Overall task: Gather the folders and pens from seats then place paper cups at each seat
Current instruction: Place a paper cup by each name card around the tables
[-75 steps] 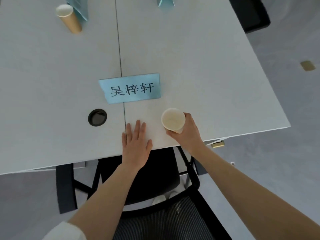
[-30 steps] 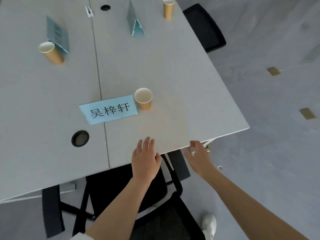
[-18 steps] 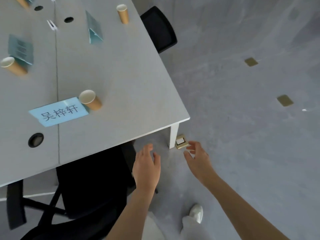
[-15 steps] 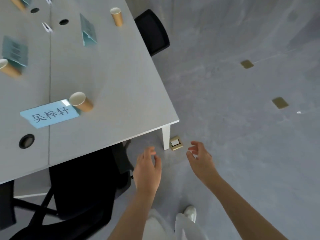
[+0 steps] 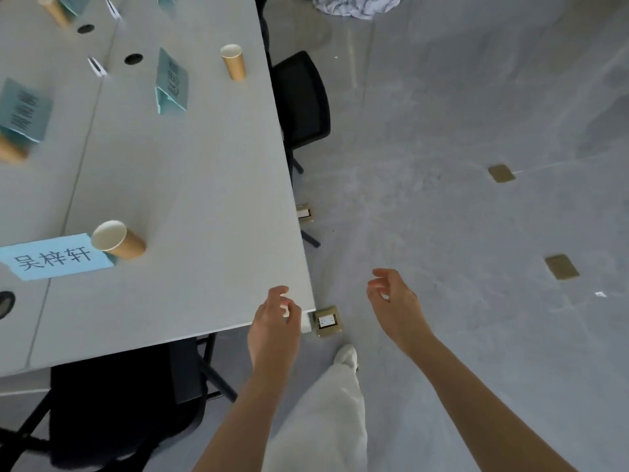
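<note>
Both hands have come away from the table: the left hand (image 5: pixel 274 327) hangs over its near corner and the right hand (image 5: pixel 396 306) over bare floor, fingers loosely curled, holding nothing, while the nearest paper cup (image 5: pixel 117 240) stands touching the blue name card (image 5: pixel 54 258). Such cups look light, thin-walled and easily crushed or tipped, best held gently around the middle. To the right lies open floor (image 5: pixel 459 216), the table edge (image 5: pixel 292 199) and black chair (image 5: pixel 301 100) being the likeliest snags.
</note>
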`<state>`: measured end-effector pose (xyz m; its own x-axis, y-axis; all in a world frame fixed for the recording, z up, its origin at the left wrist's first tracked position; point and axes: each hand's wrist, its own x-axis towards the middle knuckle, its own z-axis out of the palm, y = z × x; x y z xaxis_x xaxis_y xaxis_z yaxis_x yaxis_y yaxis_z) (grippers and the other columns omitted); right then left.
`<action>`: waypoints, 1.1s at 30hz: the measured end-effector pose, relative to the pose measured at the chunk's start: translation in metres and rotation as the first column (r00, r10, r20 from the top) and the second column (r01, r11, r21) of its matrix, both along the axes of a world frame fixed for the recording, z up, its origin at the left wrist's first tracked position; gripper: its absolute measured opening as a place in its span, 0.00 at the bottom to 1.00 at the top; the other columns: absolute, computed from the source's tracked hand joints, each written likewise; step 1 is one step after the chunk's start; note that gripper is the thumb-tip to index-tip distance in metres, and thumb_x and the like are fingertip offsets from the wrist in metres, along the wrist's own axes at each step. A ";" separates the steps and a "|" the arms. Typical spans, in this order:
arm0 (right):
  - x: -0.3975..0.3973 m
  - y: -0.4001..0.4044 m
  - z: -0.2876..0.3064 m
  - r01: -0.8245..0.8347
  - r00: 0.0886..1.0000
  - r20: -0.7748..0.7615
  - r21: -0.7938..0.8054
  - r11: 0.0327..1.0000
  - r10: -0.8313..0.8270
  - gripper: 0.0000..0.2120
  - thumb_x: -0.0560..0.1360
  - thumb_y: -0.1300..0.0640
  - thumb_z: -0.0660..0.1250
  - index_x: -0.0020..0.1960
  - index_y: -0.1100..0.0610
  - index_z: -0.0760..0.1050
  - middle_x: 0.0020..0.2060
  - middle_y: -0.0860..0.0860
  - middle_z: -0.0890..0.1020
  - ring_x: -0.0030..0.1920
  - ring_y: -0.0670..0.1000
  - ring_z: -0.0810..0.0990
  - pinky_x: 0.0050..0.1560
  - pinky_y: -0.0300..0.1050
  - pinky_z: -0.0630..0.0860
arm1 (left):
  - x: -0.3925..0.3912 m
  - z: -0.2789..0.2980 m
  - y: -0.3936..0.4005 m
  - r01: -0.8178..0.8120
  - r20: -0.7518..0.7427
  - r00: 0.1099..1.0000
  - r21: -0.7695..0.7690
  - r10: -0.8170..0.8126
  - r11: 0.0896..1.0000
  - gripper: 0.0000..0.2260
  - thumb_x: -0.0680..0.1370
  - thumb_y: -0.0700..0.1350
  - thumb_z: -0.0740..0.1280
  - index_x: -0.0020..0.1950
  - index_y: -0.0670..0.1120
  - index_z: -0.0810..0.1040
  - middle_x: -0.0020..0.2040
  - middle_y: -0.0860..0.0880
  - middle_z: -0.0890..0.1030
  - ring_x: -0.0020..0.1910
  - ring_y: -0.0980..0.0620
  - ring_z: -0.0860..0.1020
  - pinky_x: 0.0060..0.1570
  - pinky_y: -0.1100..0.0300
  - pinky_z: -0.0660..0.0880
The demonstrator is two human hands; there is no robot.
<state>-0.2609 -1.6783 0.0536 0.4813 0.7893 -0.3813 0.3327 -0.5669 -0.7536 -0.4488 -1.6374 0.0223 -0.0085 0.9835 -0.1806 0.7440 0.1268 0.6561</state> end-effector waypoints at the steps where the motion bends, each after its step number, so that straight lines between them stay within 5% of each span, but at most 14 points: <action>1: 0.013 0.019 0.001 -0.020 1.000 0.004 0.004 1.000 0.020 0.14 0.79 0.58 0.61 0.65 0.56 0.69 0.55 0.51 0.79 0.58 0.51 0.77 0.62 0.48 0.72 | 0.012 0.000 0.016 -0.008 -0.004 1.000 0.001 0.008 1.000 0.11 0.79 0.45 0.62 0.61 0.52 0.74 0.47 0.54 0.82 0.46 0.51 0.79 0.44 0.55 0.75; 17: 0.166 0.277 0.020 -0.300 0.951 -0.055 0.066 0.952 0.304 0.15 0.79 0.56 0.61 0.66 0.55 0.69 0.56 0.50 0.78 0.55 0.48 0.77 0.56 0.41 0.73 | 0.170 0.022 0.236 -0.147 -0.051 0.988 -0.053 0.145 0.988 0.12 0.81 0.46 0.60 0.64 0.52 0.71 0.54 0.49 0.81 0.49 0.48 0.79 0.48 0.52 0.77; 24: 0.255 0.391 0.025 -0.486 0.872 -0.045 0.041 0.873 0.488 0.14 0.80 0.56 0.60 0.65 0.55 0.68 0.59 0.52 0.78 0.58 0.49 0.76 0.58 0.44 0.74 | 0.262 0.018 0.316 -0.323 -0.037 0.946 -0.056 0.321 0.945 0.11 0.80 0.45 0.62 0.62 0.50 0.73 0.49 0.46 0.82 0.42 0.47 0.79 0.40 0.52 0.76; 33: 0.298 0.558 0.035 -0.666 0.746 0.041 0.086 0.741 0.665 0.16 0.79 0.57 0.62 0.65 0.58 0.70 0.58 0.54 0.79 0.60 0.52 0.78 0.52 0.38 0.69 | 0.317 0.034 0.442 -0.471 0.008 0.882 0.033 0.471 0.881 0.14 0.78 0.43 0.63 0.64 0.47 0.74 0.59 0.50 0.78 0.62 0.48 0.71 0.53 0.49 0.75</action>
<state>0.0368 -1.1206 0.0891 -0.1767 0.9400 -0.2919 0.6054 -0.1300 -0.7852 -0.1319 -1.1958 0.0561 -0.4726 0.8688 -0.1477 0.6023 0.4408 0.6655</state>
